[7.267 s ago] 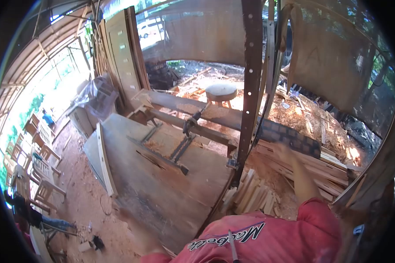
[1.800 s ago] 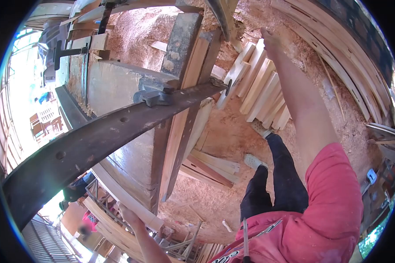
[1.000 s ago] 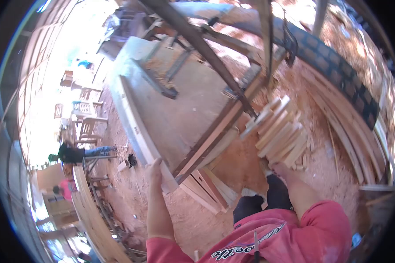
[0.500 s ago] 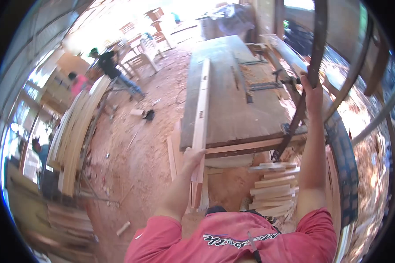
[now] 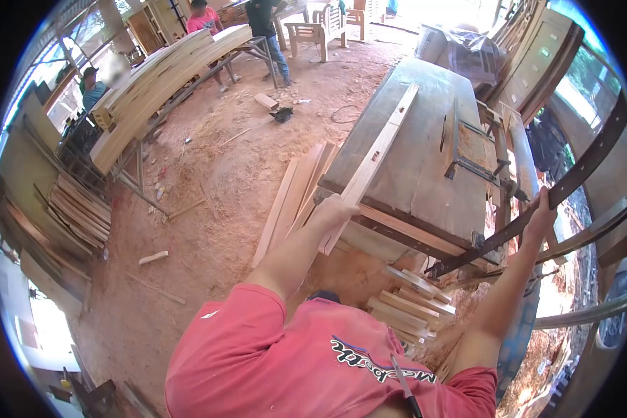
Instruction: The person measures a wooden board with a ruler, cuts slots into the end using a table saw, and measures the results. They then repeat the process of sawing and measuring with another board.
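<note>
My left hand (image 5: 336,210) is closed around the near end of a long pale wood strip (image 5: 380,152) with dark slots along it. The strip lies on the worn bench top (image 5: 425,160), pointing away from me, its near end past the bench edge. Out to the right, my right hand (image 5: 540,216) grips a dark metal bar with holes (image 5: 584,173). This bar slants from the bench's near right corner up to the upper right.
Planks (image 5: 296,191) lean beside the bench, and short wood pieces (image 5: 411,303) lie stacked below it. Long boards (image 5: 167,83) rest on a stand at left. People in a pink shirt (image 5: 200,21) and a dark shirt (image 5: 261,17) stand behind. Shavings cover the floor (image 5: 209,181).
My view has turned to the left, so the bench sits farther right in the picture. Both hands keep their holds on the wood strip and the metal bar.
</note>
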Demonstrator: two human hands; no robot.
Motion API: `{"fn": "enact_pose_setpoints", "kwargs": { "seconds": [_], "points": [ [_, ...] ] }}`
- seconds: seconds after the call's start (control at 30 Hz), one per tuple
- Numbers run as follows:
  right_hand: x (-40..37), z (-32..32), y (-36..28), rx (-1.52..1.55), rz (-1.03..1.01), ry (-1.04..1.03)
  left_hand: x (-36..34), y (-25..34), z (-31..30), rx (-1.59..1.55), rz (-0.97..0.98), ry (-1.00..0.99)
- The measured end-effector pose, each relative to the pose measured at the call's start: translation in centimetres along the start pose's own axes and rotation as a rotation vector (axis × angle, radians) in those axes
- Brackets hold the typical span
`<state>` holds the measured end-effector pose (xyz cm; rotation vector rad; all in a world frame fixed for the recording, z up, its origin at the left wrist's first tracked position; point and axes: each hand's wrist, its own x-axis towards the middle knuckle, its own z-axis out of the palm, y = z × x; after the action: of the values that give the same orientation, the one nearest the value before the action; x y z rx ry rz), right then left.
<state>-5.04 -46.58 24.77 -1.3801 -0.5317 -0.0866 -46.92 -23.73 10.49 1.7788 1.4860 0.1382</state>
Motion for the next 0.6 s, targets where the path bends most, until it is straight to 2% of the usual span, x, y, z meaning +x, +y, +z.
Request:
{"fn": "enact_pose_setpoints", "kwargs": {
  "seconds": [0.07,0.6],
  "points": [
    [0.0,0.1,0.2,0.086,0.007,0.01,0.4,-0.3,0.3,0.019,0.016,0.005],
    [0.3,-0.9,1.7,0.151,0.0,0.001,1.9,-0.4,0.8,0.075,0.045,0.009]
  ]
}}
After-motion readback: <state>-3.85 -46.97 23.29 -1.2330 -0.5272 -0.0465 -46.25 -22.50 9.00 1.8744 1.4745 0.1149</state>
